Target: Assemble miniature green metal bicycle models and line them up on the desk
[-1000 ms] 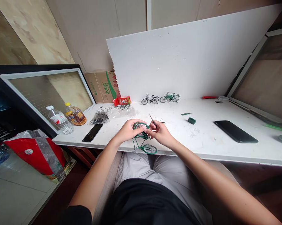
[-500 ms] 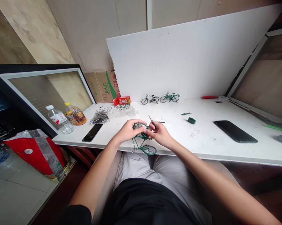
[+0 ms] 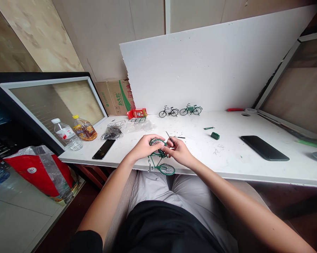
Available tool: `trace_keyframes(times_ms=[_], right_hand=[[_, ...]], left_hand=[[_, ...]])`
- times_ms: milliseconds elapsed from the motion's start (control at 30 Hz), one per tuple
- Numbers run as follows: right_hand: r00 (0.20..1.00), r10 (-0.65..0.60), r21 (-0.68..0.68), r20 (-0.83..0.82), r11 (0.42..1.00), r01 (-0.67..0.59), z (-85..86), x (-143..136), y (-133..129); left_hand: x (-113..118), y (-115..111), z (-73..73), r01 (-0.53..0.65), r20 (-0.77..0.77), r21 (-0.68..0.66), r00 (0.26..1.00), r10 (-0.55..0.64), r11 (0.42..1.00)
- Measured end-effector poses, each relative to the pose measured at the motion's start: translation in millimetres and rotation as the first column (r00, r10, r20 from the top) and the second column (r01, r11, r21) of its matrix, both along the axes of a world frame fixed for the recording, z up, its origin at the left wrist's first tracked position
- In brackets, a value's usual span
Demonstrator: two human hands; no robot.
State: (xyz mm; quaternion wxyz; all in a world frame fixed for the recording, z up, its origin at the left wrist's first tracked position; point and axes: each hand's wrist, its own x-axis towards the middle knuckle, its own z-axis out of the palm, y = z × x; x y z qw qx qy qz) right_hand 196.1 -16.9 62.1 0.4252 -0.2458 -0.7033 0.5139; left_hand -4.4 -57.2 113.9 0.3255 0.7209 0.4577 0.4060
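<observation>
With the person seated at six o'clock, the green model bicycle (image 3: pixel 156 159) sits between the two hands at the near edge of the white surface (image 3: pixel 227 154), its long axis running roughly from eleven to five. One wheel is up inside the grasp; the other, the front wheel (image 3: pixel 167 169), lies free at five o'clock from the left hand (image 3: pixel 144 146) and seven from the right hand (image 3: pixel 179 150). The left hand is the nearer, its thumb and fingers wrapped round the upper wheel. The right hand comes in from three o'clock, thumb and forefinger drawn together at that wheel's side; whether they pinch some tiny part, I cannot tell. Its fingers also keep hold of a slim dark tool (image 3: pixel 170 137), which slants toward eleven. Whether the bicycle rests on the surface or is held just above it is unclear. At two o'clock from the right hand lie a green block (image 3: pixel 215 135) and a thin green piece (image 3: pixel 209 128); at three, well apart, a phone (image 3: pixel 264 148). A black model bicycle (image 3: pixel 169 112) stands far off at twelve.
</observation>
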Motion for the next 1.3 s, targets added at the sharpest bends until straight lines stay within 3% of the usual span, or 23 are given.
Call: trace_keyframes(times_ms=[867,1300], right_hand=[[1.000,-0.003,0.000,0.024,1.000,0.003,-7.4,-2.1,2.6],[1.000,-0.009,-0.041,0.008,0.999,0.010,-15.0,-4.8,2.8]], left_hand=[[-1.8,6.3,-9.1,0.012,-0.030,0.021,0.999,-0.011,1.000],[5.5,9.5,-16.1,-0.082,-0.054,0.014,0.995,0.083,0.997]])
